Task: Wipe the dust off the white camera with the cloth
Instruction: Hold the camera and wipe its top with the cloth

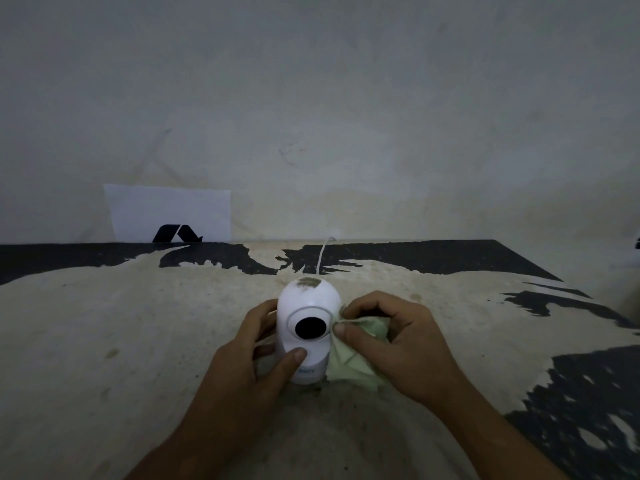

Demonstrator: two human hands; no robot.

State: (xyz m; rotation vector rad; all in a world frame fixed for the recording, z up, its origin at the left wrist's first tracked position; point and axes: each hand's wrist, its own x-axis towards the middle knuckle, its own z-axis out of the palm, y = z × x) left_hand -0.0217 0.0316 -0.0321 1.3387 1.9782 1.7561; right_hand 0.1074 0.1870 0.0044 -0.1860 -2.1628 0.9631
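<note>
A pale, stained wall (346, 116) fills the upper half of the view. Below it lies the table (104, 323), its cream surface worn and blotched, with black patches showing along the far edge and down the right side. A white sheet of paper (169, 213) with a black angular mark at its lower edge leans against the wall at the table's far left.

Both forearms reach in from the bottom edge. The left hand (266, 355) is wrapped around the left side of the white camera (306, 327), its thumb pressed on the front of the body just under the lens ring, its fingers curled behind. The right hand (394, 337) grips a pale green cloth (356, 355), bunched between thumb and fingers, and presses it against the camera's right side, level with the lens.

The camera stands upright near the middle of the table, directly in front of the person, its dark oval lens facing the viewer. A patch of brownish dust (309, 283) sits on top of its rounded head. Small blue lettering on the base is too blurred to read. A thin white cable (322, 256) runs from behind the camera toward the wall. No containers are in view.
</note>
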